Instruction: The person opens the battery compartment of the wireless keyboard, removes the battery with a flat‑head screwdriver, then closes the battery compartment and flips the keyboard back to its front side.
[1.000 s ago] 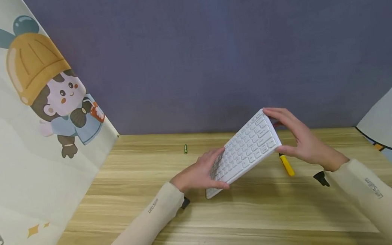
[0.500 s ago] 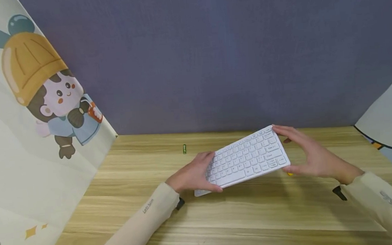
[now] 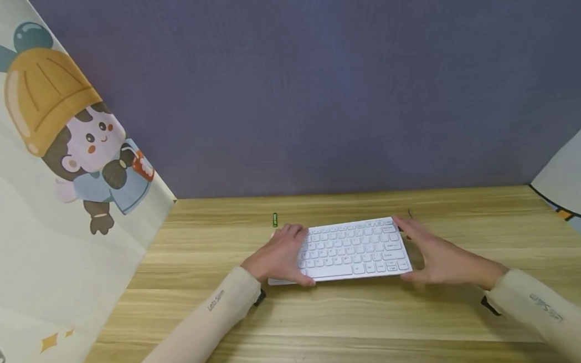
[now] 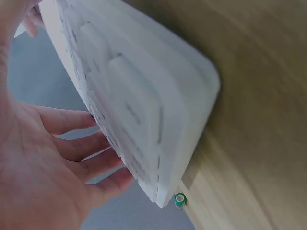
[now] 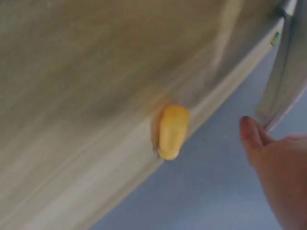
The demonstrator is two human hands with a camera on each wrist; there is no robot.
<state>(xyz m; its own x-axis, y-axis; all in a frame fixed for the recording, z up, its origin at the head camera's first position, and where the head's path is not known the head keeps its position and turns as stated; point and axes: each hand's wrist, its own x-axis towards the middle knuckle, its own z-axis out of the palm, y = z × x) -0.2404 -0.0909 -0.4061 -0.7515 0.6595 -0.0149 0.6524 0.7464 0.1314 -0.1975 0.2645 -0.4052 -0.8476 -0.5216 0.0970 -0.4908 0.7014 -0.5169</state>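
Observation:
A white keyboard (image 3: 352, 250) lies nearly level, keys up, low over the wooden table. I cannot tell whether it touches the wood. My left hand (image 3: 282, 255) holds its left end, thumb at the near edge and fingers over the far edge; the left wrist view shows those fingertips against the keyboard (image 4: 144, 96). At the right end, my right hand (image 3: 442, 256) spans the short side, forefinger at the far corner and thumb at the near corner. In the right wrist view the thumb of my right hand (image 5: 283, 165) meets the keyboard's edge.
A small green battery (image 3: 275, 219) lies behind my left hand. A tool with a yellow handle (image 5: 172, 132) lies by my right hand; in the head view only its thin shaft (image 3: 410, 213) shows. A dark blue panel (image 3: 315, 91) stands behind the table (image 3: 330, 334).
The keyboard has gone from steeply tilted, right end raised, to nearly level and lower. Both hands moved with it, the right one downward. The yellow handle has become hidden in the head view.

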